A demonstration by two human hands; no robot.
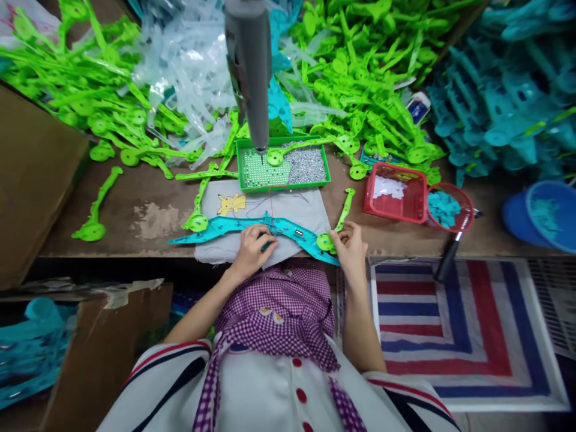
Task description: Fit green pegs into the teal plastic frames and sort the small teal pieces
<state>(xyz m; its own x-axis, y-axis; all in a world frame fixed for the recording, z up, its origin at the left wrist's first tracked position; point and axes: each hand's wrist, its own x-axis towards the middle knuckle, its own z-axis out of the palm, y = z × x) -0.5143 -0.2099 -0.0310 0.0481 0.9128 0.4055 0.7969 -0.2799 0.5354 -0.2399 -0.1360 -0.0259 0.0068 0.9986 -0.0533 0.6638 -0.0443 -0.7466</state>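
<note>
A long teal plastic part (225, 227) with thin wires on it lies across a grey cloth (297, 211) at the table's front edge. My left hand (253, 247) rests on its middle, fingers curled and pressed onto the piece. My right hand (350, 247) pinches the round end of a green plastic arm (338, 223) at the teal part's right end. Behind the cloth a green tray (315, 178) holds small screws, and a grey electric screwdriver (250, 66) hangs tip-down over it.
Heaps of green arms (369, 66), clear plastic pieces (193, 66) and teal parts (504, 90) fill the back of the table. A red basket (396, 191), a red sieve (450, 209) and a blue bowl (544, 213) stand at right. Cardboard boxes (31, 174) stand left.
</note>
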